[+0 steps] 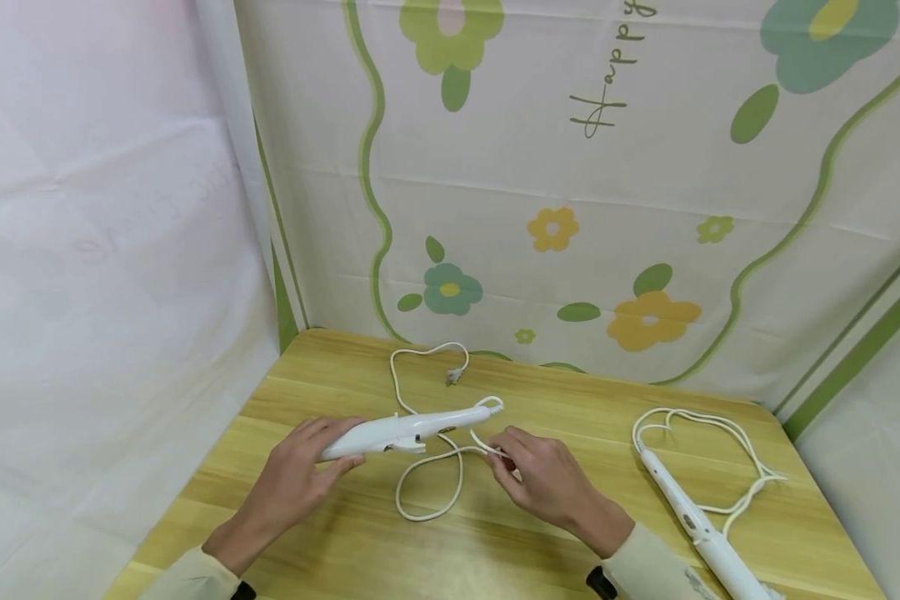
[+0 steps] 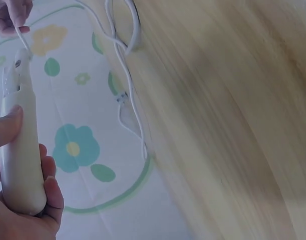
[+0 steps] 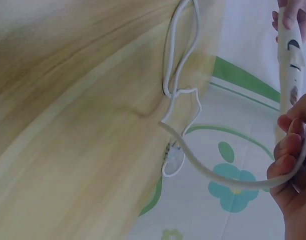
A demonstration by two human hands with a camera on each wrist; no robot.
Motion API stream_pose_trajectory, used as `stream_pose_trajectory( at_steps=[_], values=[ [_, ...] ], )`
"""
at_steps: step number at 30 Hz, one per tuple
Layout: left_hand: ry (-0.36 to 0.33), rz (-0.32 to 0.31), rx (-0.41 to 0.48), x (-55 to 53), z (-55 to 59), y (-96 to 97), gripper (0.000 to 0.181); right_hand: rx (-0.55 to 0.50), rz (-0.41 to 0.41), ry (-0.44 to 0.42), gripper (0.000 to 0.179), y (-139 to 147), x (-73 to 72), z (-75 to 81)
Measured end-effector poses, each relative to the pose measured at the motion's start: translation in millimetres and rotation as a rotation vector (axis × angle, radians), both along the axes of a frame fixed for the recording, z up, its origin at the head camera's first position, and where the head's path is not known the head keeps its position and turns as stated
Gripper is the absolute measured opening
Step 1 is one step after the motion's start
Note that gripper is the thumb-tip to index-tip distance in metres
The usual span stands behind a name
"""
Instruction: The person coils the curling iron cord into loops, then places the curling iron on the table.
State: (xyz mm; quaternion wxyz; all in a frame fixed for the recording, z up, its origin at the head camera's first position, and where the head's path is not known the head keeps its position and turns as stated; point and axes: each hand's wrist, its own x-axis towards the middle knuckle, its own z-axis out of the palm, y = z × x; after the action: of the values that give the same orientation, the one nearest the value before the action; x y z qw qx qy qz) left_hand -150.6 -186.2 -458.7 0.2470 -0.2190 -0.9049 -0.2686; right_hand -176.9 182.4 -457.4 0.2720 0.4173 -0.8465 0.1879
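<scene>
My left hand (image 1: 294,471) grips the wide end of a white hair iron (image 1: 390,432), which is raised above the table and points to the right. In the left wrist view the thumb lies along one side of the hair iron (image 2: 23,150) and the fingers curl round the other. My right hand (image 1: 543,477) pinches the white cord (image 1: 437,517) a short way from where it leaves the narrow end. The cord (image 3: 213,175) curves out from the fingers in the right wrist view. Its plug (image 1: 453,377) lies near the table's back edge.
A second white hair iron (image 1: 701,525) lies at the right of the wooden table (image 1: 330,375), its cord (image 1: 750,442) looped beside it. Behind the table hangs a flowered cloth (image 1: 495,183). A pale cloth (image 1: 120,292) closes off the left side.
</scene>
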Motion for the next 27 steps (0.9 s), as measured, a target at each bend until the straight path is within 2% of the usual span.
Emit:
stream_pose_trajectory(
  at_steps=[1,4,8,13,15,22,27],
  values=[
    [0.000,-0.007,-0.005,-0.2,0.1,-1.1,0.056,0.009,0.013,0.004,0.008,1,-0.4,1.6],
    [-0.006,-0.047,-0.022,-0.7,0.2,-3.7,0.056,0.051,0.050,0.034,0.003,5,-2.3,8.4],
    [-0.029,-0.110,-0.048,-0.6,0.3,-6.4,0.057,0.096,0.107,0.071,0.023,9,-6.5,19.4],
    [-0.061,-0.218,-0.062,-0.8,0.1,-10.6,0.055,0.108,0.168,0.067,0.008,10,-12.5,28.3],
    [-0.076,-0.261,-0.059,-1.9,-0.1,-12.6,0.053,0.101,0.184,0.057,0.004,11,-14.5,29.4],
    [-0.142,-0.385,-0.029,-7.2,-0.8,-21.7,0.051,0.080,0.238,0.016,0.014,18,-18.2,26.4],
    [-0.231,-0.458,0.020,-7.0,-3.5,-25.6,0.049,0.065,0.279,-0.020,0.021,20,-18.3,24.0]
  ],
)
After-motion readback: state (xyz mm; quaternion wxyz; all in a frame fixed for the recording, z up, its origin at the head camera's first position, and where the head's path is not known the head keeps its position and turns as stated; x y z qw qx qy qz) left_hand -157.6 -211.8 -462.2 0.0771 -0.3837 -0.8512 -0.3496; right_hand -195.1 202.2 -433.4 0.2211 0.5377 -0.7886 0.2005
